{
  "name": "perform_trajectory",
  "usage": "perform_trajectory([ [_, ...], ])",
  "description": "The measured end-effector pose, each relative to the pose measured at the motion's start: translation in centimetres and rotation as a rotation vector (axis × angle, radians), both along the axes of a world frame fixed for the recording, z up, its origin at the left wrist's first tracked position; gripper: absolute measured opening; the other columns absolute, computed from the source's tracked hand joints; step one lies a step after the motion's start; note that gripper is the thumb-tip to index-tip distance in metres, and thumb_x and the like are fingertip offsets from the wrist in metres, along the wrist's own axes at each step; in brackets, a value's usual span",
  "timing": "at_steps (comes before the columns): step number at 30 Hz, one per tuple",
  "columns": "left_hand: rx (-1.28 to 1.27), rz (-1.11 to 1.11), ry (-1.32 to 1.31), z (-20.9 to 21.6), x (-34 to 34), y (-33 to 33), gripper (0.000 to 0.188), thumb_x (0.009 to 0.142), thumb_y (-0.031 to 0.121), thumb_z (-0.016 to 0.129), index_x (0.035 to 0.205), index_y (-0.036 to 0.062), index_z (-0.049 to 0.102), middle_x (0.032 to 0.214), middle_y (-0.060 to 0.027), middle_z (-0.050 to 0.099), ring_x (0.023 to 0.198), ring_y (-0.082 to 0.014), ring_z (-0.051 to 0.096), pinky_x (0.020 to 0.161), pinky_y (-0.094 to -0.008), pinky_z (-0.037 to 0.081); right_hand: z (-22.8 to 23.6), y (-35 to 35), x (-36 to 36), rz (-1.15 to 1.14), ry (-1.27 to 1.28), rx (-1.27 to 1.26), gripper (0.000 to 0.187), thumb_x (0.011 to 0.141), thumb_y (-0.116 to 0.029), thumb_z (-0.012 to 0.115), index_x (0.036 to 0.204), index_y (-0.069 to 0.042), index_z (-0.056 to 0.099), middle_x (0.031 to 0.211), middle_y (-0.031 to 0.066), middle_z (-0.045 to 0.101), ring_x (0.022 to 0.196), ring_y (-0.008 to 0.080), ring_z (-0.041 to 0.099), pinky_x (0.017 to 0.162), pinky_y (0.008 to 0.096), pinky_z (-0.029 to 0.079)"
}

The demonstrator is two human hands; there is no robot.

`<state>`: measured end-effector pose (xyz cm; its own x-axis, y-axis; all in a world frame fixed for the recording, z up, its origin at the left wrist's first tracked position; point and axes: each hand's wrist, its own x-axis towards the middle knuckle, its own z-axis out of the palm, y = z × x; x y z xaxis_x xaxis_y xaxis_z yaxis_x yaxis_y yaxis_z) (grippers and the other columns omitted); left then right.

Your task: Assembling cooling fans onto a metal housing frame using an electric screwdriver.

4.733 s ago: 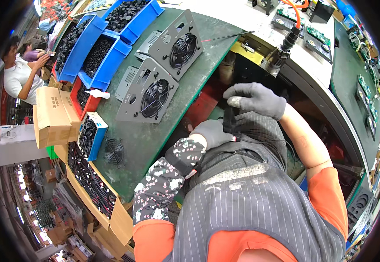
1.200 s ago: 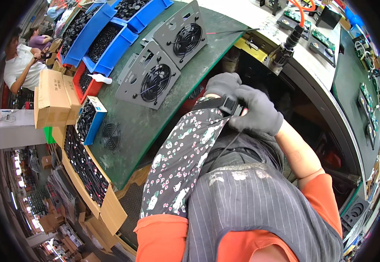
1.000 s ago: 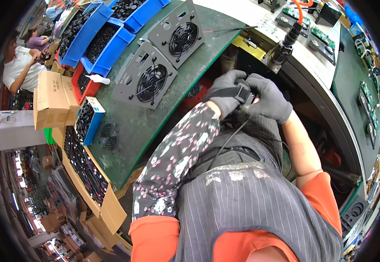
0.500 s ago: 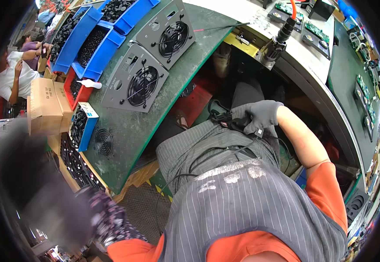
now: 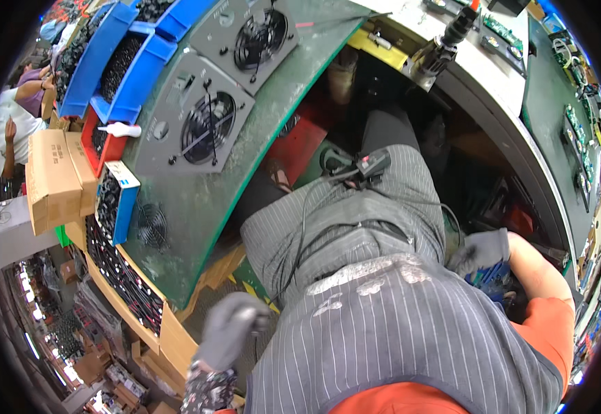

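My left hand (image 5: 235, 328), in a grey glove, is closed beside my left hip; anything within its curled fingers is hidden. Out to the right, the fingers of my gloved right hand (image 5: 480, 252) are stretched downward at a blue bin (image 5: 497, 281) beside my thigh. Nothing shows in that hand. On my lap lies a black device (image 5: 368, 168) with a small red part and attached cables. Two grey metal panels, a nearer one (image 5: 155, 146) and a farther one (image 5: 211, 33), rest on the green bench, each with a round black fan grille.
Blue bins (image 5: 150, 63) of small black parts, a red bin (image 5: 112, 153) and a white bottle (image 5: 122, 130) line the bench's left. A cardboard carton (image 5: 52, 176) stands beyond them. A power screwdriver (image 5: 445, 45) stands at the right. Two people are at the far left.
My left hand has swung in from the far left to beside my hip. My right hand has let go of the black device and moved right and nearer, to the blue bin.
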<state>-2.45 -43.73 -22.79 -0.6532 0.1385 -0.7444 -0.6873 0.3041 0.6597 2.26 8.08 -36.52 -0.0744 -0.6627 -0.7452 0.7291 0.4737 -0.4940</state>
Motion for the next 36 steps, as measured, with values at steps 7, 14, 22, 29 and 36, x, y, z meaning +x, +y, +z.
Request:
perform_trajectory([
  [7, -0.238, -0.235, 0.198, -8.6, 8.8, -0.3, 0.025, 0.092, 0.017, 0.063, 0.111, 0.0005, 0.061, 0.108, -0.0167, 0.065, 0.098, -0.0291, 0.065, 0.087, -0.036, 0.049, 0.0, -4.5, 6.6, -0.215, 0.324, 0.005, 0.034, 0.09, -0.023, 0.065, 0.116, 0.0, 0.064, 0.113, 0.0147, 0.069, 0.103, 0.0195, 0.062, 0.091, 0.0333, 0.049],
  [14, -0.189, -0.636, 0.605, -10.3, 0.0, 4.0, 0.015, 0.087, 0.016, 0.066, 0.099, 0.0077, 0.065, 0.096, -0.01, 0.067, 0.091, -0.0309, 0.064, 0.08, -0.0382, 0.05, 4.6, -9.9, -4.3, -0.212, 1.088, 0.106, 0.02, 0.086, -0.021, 0.063, 0.103, -0.01, 0.065, 0.087, 0.014, 0.064, 0.08, 0.0357, 0.064, 0.069, 0.0414, 0.051],
  [22, -0.084, -0.881, 0.723, -6.5, -4.0, 7.6, 0.033, 0.088, 0.012, 0.06, 0.12, 0.008, 0.057, 0.108, -0.0147, 0.063, 0.101, -0.0345, 0.061, 0.085, -0.0398, 0.05, 5.8, -17.6, -10.1, 0.348, 1.262, 0.008, 0.041, 0.089, -0.043, 0.062, 0.114, -0.01, 0.063, 0.099, 0.0151, 0.064, 0.093, 0.036, 0.064, 0.08, 0.0459, 0.051],
  [29, -0.178, -0.949, 0.41, -6.9, -5.5, 9.0, 0.046, 0.083, 0.032, 0.069, 0.117, 0.0035, 0.059, 0.109, -0.022, 0.063, 0.103, -0.0383, 0.062, 0.085, -0.0441, 0.049, 7.1, -20.0, -12.2, 0.458, 1.19, 0.056, 0.034, 0.075, -0.031, 0.067, 0.093, -0.003, 0.067, 0.083, 0.0184, 0.068, 0.084, 0.0366, 0.066, 0.077, 0.0449, 0.052],
  [36, 0.045, -0.677, 0.49, -8.2, -3.8, 8.1, 0.049, 0.082, 0.034, 0.074, 0.117, 0.0021, 0.061, 0.112, -0.0181, 0.064, 0.104, -0.0325, 0.064, 0.087, -0.0381, 0.049, 7.2, -19.4, -12.2, 0.351, 0.952, -0.003, 0.028, 0.076, -0.028, 0.069, 0.095, -0.006, 0.07, 0.082, 0.0129, 0.069, 0.079, 0.0298, 0.066, 0.073, 0.04, 0.052],
])
